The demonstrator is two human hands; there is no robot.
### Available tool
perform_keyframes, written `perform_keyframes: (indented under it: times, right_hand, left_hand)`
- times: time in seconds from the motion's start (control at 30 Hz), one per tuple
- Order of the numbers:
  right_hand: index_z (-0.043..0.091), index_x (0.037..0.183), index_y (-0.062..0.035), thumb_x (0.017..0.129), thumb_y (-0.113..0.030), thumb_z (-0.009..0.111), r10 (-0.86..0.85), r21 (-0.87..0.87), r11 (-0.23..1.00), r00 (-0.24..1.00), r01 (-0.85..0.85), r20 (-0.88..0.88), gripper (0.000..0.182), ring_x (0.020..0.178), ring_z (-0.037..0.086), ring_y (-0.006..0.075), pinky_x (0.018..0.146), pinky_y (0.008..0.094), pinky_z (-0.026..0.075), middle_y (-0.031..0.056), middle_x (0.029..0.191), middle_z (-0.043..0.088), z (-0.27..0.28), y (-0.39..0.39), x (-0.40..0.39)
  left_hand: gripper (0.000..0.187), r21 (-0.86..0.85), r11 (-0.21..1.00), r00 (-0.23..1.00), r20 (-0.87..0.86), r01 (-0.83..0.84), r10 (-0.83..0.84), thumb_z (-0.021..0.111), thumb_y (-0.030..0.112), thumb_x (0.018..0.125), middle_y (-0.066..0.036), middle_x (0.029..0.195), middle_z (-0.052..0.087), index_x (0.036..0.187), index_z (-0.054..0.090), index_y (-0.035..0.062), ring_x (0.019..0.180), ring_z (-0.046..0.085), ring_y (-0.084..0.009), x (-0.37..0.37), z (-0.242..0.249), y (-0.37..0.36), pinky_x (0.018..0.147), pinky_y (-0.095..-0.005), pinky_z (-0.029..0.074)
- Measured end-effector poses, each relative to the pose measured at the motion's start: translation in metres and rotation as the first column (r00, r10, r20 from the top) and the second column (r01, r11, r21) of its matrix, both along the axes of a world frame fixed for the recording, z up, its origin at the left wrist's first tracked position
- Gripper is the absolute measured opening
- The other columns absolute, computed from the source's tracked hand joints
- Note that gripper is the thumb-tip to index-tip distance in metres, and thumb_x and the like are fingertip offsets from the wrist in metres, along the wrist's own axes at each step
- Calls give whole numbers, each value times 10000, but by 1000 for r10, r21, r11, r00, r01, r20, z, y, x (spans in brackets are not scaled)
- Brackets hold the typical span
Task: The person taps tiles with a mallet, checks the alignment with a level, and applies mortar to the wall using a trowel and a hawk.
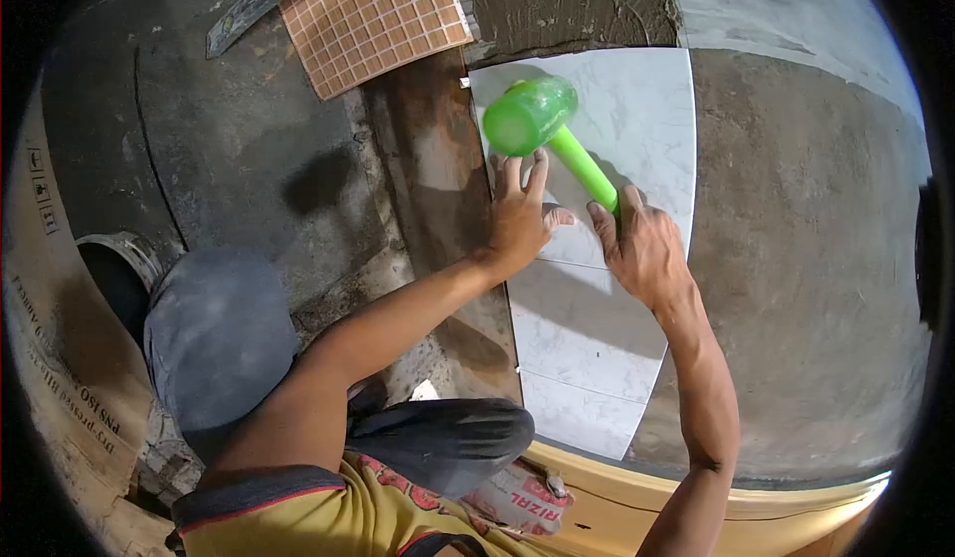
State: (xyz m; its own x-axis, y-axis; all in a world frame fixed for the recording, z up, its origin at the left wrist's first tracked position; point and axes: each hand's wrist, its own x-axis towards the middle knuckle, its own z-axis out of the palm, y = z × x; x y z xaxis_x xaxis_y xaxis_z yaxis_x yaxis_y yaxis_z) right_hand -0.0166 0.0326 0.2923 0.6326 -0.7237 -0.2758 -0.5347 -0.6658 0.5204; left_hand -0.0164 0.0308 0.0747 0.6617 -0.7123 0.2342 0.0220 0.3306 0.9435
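Observation:
My right hand (649, 256) is wrapped round the handle of a green mallet (532, 116). The mallet's head hangs over the upper left part of a white marbled tile (637, 109). Below the mallet head, my left hand (521, 214) rests at the tile's left edge with its fingers spread, holding nothing. More white tiles (587, 323) continue in a row toward my knees, with thin joints between them. Wet grey mortar (572, 5) with ridges lies beyond the far edge of the top tile.
An upturned brown tile with a grid back (373, 20) lies at the upper left, beside a long grey bar (254, 10). A bucket (124, 259) and printed cardboard (70, 368) are at the left. Bare cement (796, 259) borders the tiles on the right.

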Motion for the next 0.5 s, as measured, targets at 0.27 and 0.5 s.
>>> perform_keyframes:
  times: [0.27,0.5]
  right_hand:
    - [487,970,5,1033,-326,607,4,42,999,1000,-4,-9,358,594,659,447,531,503,532,234,611,626,-12,-9,14]
    - [495,1005,-4,1051,-380,566,20,8,1000,994,-19,-104,386,597,660,453,534,523,527,227,600,618,-10,-10,0]
  left_hand:
    - [958,56,996,997,-54,63,-60,863,419,759,-281,1465,375,1534,431,55,1363,383,-565,-8,-3,-3,1060,-590,451]
    - [960,-10,997,995,-60,81,-82,866,426,763,-312,1501,319,1499,442,-21,1391,346,-564,-12,-9,-9,1092,-597,404]
